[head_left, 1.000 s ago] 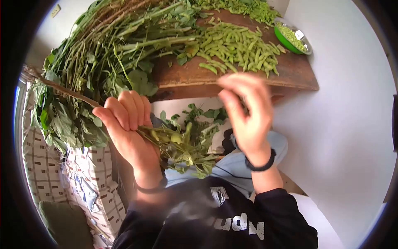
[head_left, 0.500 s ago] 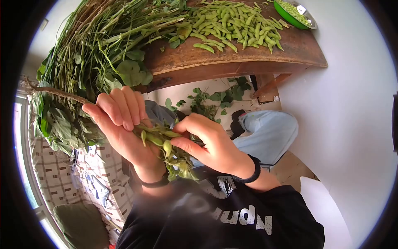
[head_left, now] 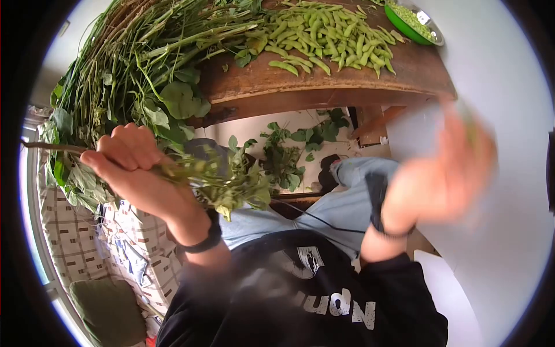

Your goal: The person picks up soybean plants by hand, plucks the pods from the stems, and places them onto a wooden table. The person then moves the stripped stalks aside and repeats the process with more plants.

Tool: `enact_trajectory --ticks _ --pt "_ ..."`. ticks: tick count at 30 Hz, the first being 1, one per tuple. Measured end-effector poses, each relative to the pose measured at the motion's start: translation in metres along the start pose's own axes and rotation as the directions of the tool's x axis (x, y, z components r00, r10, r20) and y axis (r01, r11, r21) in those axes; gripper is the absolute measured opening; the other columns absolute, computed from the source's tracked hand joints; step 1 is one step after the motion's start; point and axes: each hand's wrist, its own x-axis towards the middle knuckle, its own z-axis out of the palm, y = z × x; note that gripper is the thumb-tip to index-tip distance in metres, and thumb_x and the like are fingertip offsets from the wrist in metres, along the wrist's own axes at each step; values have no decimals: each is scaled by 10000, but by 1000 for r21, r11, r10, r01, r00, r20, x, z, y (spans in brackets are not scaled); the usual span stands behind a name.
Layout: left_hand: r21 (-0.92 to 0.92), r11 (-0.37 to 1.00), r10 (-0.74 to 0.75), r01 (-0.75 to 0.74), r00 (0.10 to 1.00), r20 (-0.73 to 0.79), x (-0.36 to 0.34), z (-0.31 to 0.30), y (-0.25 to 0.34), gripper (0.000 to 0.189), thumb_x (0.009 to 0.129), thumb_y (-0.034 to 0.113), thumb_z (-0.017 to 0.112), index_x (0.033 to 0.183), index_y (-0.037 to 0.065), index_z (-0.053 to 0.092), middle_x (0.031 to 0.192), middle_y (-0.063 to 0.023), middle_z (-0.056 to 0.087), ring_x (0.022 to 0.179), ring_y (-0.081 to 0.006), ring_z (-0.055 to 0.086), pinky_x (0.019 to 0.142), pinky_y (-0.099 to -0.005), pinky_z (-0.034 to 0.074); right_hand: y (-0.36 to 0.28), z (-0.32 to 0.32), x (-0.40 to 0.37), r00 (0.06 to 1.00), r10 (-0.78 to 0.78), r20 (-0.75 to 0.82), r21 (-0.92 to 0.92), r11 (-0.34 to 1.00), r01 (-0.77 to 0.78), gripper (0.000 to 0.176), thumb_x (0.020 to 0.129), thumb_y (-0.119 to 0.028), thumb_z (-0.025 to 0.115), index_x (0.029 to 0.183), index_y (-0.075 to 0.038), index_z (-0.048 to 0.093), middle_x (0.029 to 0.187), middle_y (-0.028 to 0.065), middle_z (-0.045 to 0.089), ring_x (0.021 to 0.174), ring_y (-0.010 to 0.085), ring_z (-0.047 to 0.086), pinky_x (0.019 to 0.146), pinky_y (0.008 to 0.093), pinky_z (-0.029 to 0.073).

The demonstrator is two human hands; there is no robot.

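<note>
Here, head view: a person seated at a wooden desk (head_left: 324, 81), looking down at both hands.
Left hand (head_left: 136, 168): the grip is closed around a soybean stalk (head_left: 214, 179), held roughly level in front of the chest, with its bare end pointing left and its leafy end hanging over the lap.
Right hand (head_left: 439, 179): raised to the right below the desk edge and well apart from the stalk. It is too blurred to tell whether its grip is open or closed.
Desk top: a pile of edamame pods (head_left: 324, 37), with a green bowl (head_left: 413, 23) of pods at the far right corner.
Left of desk: a heap of soybean plants (head_left: 144, 63) spilling over the edge.
Floor: loose leaves (head_left: 289, 156) under the desk.
</note>
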Motion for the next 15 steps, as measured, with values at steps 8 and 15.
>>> enact_trajectory --ticks 8,15 --pt "73 992 -96 103 991 -94 -21 18 -2 565 1041 453 255 571 143 299 508 20 264 463 -93 223 469 -258 200 -70 42 -40 897 -83 433 529 830 -179 275 734 -124 749 966 -60 613 965 60 599 853 224 578 716 341 442" --pt "87 977 -192 194 981 -23 -33 19 -7 572 1039 462 246 573 135 305 505 7 289 458 -94 255 450 -251 213 -75 54 -49 791 -71 607 522 786 -331 346 658 -108 785 955 -52 618 924 41 581 846 251 551 736 368 446"
